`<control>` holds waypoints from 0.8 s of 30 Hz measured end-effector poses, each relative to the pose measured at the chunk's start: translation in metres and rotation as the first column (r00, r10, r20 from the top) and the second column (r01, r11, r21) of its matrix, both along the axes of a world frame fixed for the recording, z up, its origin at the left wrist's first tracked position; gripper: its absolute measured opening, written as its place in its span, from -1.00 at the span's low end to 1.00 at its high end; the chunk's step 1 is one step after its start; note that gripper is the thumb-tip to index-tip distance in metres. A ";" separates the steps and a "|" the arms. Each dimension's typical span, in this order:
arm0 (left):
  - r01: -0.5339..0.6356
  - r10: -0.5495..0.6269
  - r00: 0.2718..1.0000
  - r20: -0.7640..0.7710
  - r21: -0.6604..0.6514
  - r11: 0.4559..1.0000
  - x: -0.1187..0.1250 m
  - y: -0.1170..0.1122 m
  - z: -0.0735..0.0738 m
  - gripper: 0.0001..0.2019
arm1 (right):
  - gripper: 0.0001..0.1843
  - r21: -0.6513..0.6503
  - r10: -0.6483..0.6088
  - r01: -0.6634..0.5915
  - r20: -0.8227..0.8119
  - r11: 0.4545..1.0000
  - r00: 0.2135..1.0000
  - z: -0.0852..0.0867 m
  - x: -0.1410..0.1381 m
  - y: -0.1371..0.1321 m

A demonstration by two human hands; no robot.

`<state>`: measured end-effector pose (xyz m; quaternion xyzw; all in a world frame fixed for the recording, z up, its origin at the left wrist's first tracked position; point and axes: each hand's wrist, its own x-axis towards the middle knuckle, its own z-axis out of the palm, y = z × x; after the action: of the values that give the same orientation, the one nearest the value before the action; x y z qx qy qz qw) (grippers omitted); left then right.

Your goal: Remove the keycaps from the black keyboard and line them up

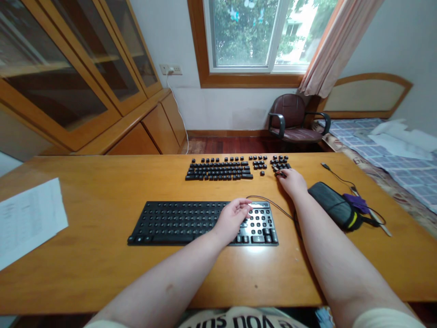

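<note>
A black keyboard [184, 223] lies flat on the desk, most of its key positions bare, with keycaps along its bottom row and lower right corner. My left hand [232, 216] hovers over or rests on its right part, fingers loosely bent and apart, with no object visible in them. Beyond the keyboard, loose black keycaps [218, 171] are laid out in keyboard order. My right hand [292, 181] reaches to the number-pad keycaps [279, 159] at the right end of that layout. Its fingertips close on a dark keycap [282, 173], partly hidden by the fingers.
The keyboard cable [273, 202] runs under my right forearm. Right of it lie a grey pouch [332, 205], a purple cloth [356, 202] and a USB plug [326, 166]. White papers [32, 218] rest at the desk's left. A chair [293, 118] stands beyond the desk.
</note>
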<state>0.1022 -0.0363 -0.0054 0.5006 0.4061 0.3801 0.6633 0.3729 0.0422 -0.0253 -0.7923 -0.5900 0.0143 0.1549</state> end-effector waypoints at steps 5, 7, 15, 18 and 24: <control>0.005 -0.005 1.000 0.001 0.006 1.000 -0.001 0.000 0.000 -0.75 | -0.69 0.010 -0.013 0.013 -0.016 1.000 1.000 0.000 -0.001 0.000; 0.005 -0.005 1.000 0.000 0.005 1.000 0.000 0.000 -0.001 -0.74 | -0.69 0.039 -0.010 0.011 -0.034 0.999 0.999 0.000 -0.002 -0.001; 0.070 -0.056 0.994 -0.092 0.151 0.986 0.000 -0.006 -0.004 -0.76 | -0.71 0.484 0.203 -0.055 -0.258 0.873 0.944 0.042 -0.003 -0.023; 0.227 -0.083 0.935 -0.344 0.405 0.886 -0.002 -0.016 0.004 -0.79 | -0.74 0.526 0.327 -0.140 -0.281 0.839 0.902 0.069 -0.012 -0.050; 0.554 0.059 0.680 -0.731 0.564 0.613 0.006 -0.032 0.009 -0.62 | -0.80 0.434 0.487 -0.234 -0.674 0.870 0.556 0.057 -0.050 -0.112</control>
<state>0.1086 -0.0686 0.0035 0.8859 0.3451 0.1929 0.2427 0.3229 -0.0700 0.0319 -0.5373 -0.6137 0.2920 0.4994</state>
